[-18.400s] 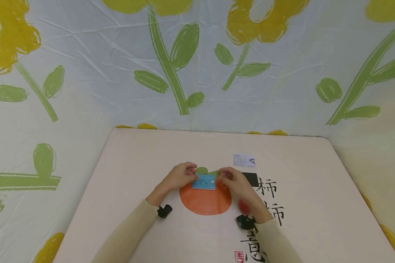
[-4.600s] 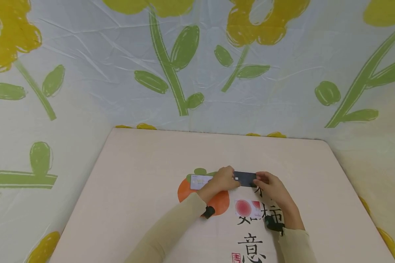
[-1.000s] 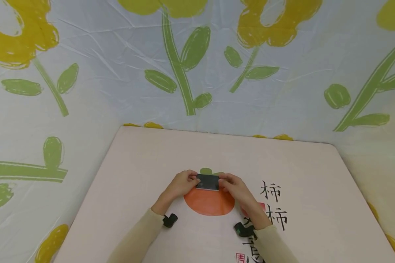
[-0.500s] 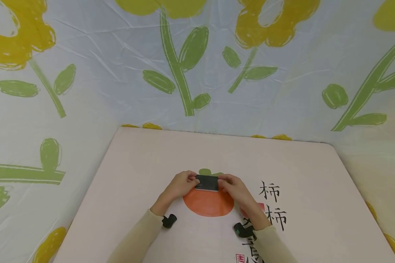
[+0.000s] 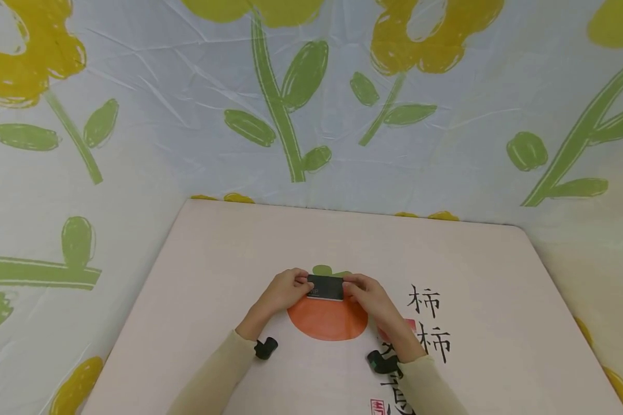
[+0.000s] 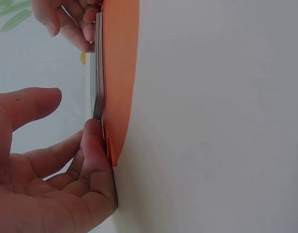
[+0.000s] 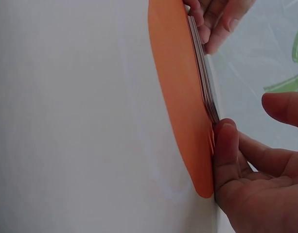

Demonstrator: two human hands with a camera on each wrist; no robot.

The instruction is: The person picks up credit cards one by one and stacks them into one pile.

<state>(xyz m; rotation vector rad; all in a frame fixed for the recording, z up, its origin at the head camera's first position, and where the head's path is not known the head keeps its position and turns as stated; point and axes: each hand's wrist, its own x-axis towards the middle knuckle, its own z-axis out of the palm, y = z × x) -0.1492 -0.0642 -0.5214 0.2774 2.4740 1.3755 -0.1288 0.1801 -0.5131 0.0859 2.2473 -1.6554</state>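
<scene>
A stack of cards (image 5: 325, 287), the top one black with pale lettering, lies over the printed orange persimmon (image 5: 327, 323) in the head view. My left hand (image 5: 286, 291) holds its left end with curled fingers, and my right hand (image 5: 370, 295) holds its right end the same way. Edge-on in the left wrist view, several layers show in the stack (image 6: 100, 63), and one digit of the left hand (image 6: 61, 179) is raised away from it. The right wrist view likewise has fingers of the right hand (image 7: 255, 179) against the stack's near end (image 7: 207, 82).
A card with a red patch (image 5: 409, 324) lies partly hidden behind my right forearm. Black printed characters (image 5: 426, 300) run down the pale tabletop cover (image 5: 228, 248). Black wrist cameras (image 5: 266, 348) sit under both wrists, and flowered cloth (image 5: 187, 115) hangs behind.
Earlier a blue card, then a white one, topped the stack. The black card, 4.6 seconds ago at the right between both hands, now tops it. In the last second the hands barely moved.
</scene>
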